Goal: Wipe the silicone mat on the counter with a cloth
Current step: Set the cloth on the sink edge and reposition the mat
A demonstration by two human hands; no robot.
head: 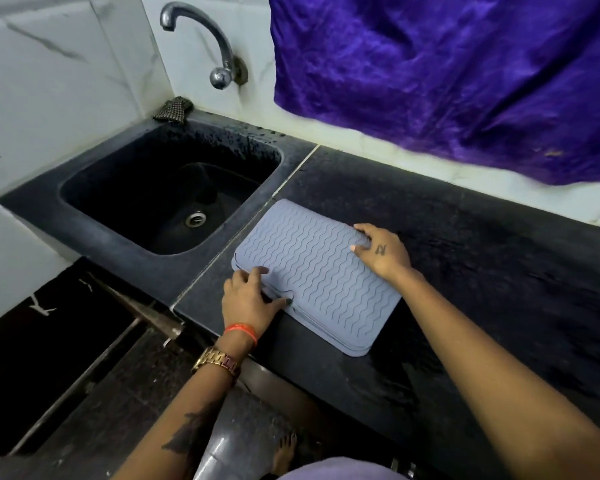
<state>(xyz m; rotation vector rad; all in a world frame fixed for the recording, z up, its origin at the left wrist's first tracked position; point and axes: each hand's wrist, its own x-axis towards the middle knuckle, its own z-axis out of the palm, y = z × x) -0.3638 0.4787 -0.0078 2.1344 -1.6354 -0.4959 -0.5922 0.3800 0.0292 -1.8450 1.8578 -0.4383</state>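
1. While the silicone mat (314, 275) is lying folded double on the dark counter (465, 271), just right of the seam beside the sink (167, 188), both hands are resting on it.
2. The left hand (248, 299) is pinching the mat's near-left edge, fingertips curling under the upper layer, apparently to open it.
3. The right hand (381, 251) is pressing down at the far-right corner with its fingers bent onto the ribbed surface; whether it is gripping the edge cannot be told.
4. No wiping cloth is being held; a small checked cloth (173, 109) is sitting at the back corner of the sink, well apart from the mat.
5. Risk: the limp upper layer is likely slipping from a shallow pinch, or the whole mat is sliding toward the sink if the right hand is easing off.
6. Risk: unfolding leftward is putting half the mat over the basin, leaving it unsupported.
7. Open room is lying to the right, where bare counter is extending under the hanging purple fabric (447, 74); the counter's front edge is running near the mat's near corner.
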